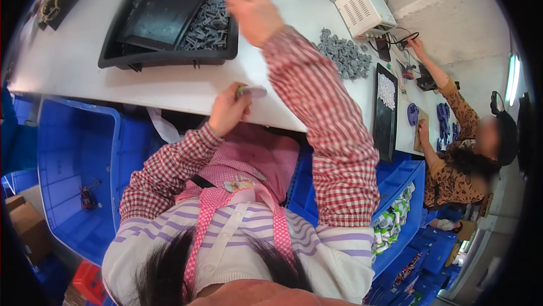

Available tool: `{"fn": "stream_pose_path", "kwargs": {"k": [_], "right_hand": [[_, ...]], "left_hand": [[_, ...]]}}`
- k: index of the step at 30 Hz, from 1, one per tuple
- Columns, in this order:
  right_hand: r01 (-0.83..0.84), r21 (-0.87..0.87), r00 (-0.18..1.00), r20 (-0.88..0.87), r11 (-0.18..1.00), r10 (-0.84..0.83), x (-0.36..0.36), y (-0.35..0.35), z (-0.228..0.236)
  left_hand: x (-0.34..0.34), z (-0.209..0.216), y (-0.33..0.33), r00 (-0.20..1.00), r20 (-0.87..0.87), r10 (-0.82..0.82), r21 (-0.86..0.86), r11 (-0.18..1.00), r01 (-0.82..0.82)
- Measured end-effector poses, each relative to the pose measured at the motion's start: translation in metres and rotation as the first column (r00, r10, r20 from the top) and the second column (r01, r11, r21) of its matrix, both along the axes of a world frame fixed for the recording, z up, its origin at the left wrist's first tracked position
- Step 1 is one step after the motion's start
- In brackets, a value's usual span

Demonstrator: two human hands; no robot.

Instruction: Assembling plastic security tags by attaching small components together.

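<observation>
My left hand (226, 108) is closed on a small white and green plastic piece (252, 91) at the table's front edge. The piece's light, rounded end sticks out to the right of my fingers and looks blurred. Farther forward, my right hand (258, 16) is at the right rim of a black bin (169, 57). Its fingers are curled together and slightly smeared; whatever they pinch is too small to make out. Many small grey plastic parts (210, 27) fill the bin, and a black tray (161, 14) lies tilted on top of them.
A pile of grey parts (345, 54) lies on the white table (62, 71), right of my arm. Beyond are a white box-shaped device (362, 9) and a black tray with white pieces (386, 91). Blue crates (79, 159) flank me. A co-worker (466, 147) works at the right.
</observation>
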State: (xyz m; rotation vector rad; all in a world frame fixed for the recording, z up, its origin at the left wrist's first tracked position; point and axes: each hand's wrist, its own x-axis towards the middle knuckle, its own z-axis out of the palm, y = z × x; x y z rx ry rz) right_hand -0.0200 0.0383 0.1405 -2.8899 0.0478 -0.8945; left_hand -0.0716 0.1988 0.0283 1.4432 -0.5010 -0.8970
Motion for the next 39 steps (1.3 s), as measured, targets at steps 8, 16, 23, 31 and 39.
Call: {"fn": "stream_pose_path", "kwargs": {"k": [8, 16, 23, 31, 39], "right_hand": [[0.191, 0.610, 0.978, -0.183, 0.769, -0.098, -0.181, 0.012, -0.072], [-0.248, 0.925, 0.957, 0.280, 0.288, -0.076, -0.209, 0.077, -0.079], [-0.355, 0.891, 0.921, 0.385, 0.284, -0.057, -0.210, 0.087, -0.091], [-0.265, 0.940, 0.949, 0.294, 0.215, -0.117, -0.212, 0.095, -0.099], [-0.203, 0.976, 0.965, 0.187, -0.075, -0.184, -0.203, 0.098, -0.088]], "left_hand": [[0.002, 0.016, 0.001, 0.935, -0.325, 0.145, -0.134, 0.971, -0.197], [-0.015, 0.037, 0.006, 0.947, -0.320, -0.017, -0.177, 0.983, -0.042], [-0.026, 0.048, 0.012, 0.965, -0.239, -0.111, -0.153, 0.985, 0.076], [-0.031, 0.040, 0.015, 0.993, -0.097, -0.066, -0.077, 0.995, 0.058], [-0.031, 0.038, 0.018, 0.985, 0.144, -0.093, -0.081, 0.991, 0.105]]}}
